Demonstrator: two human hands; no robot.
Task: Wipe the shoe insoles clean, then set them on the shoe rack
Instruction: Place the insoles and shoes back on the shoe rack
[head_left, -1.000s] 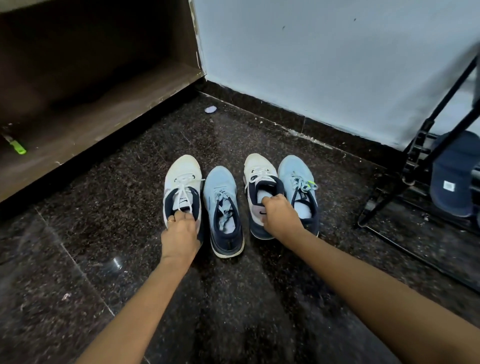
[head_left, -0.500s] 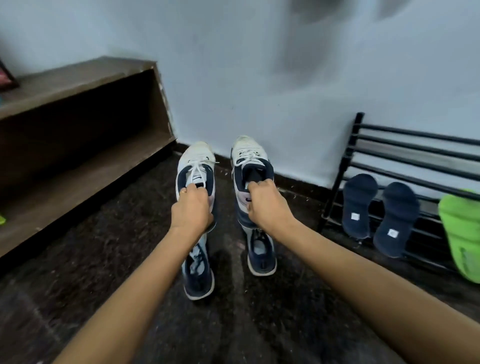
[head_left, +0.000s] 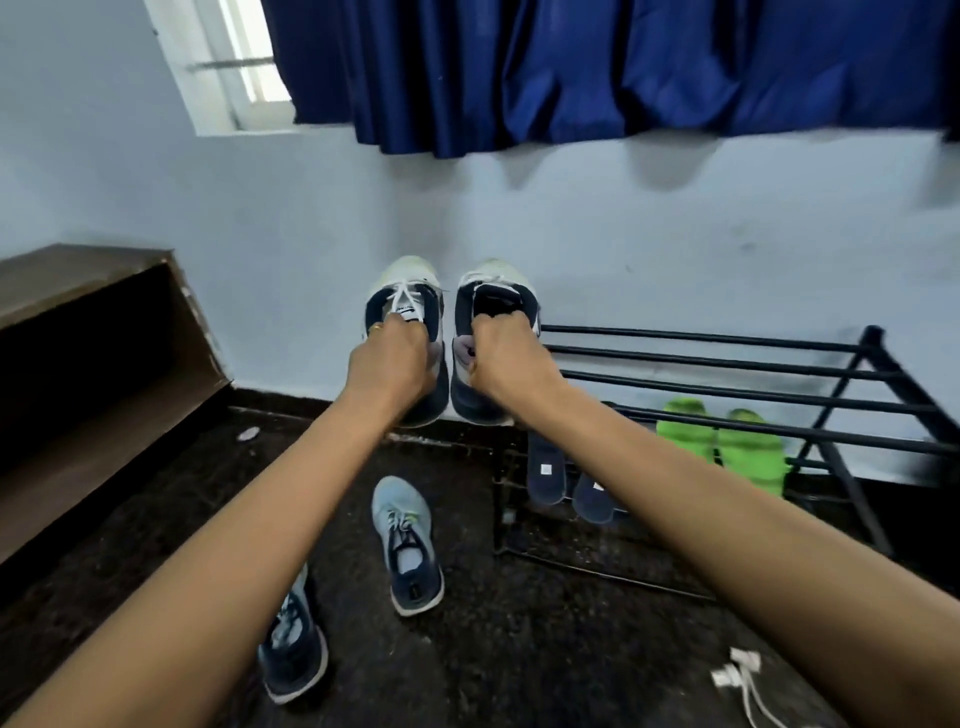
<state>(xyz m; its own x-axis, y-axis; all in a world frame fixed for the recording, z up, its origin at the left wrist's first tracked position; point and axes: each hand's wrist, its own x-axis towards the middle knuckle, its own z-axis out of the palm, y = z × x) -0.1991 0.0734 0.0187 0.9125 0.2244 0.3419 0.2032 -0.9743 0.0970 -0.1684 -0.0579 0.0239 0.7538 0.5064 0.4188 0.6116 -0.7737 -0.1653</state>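
My left hand grips the collar of a white and navy sneaker and holds it up in the air. My right hand grips the matching sneaker beside it, at the left end of the black shoe rack. Two dark navy insoles lean on the rack's lower tier, and two green insoles lie to their right. Two light blue sneakers stay on the dark floor below my arms.
A brown wooden shelf unit stands at the left against the pale wall. A blue curtain hangs above the rack. A white cable with plugs lies on the floor at the lower right. A small scrap lies near the skirting.
Both hands have lifted the white and navy sneakers off the floor and carried them up and right toward the rack. The view has tilted up, showing the curtain and the window.
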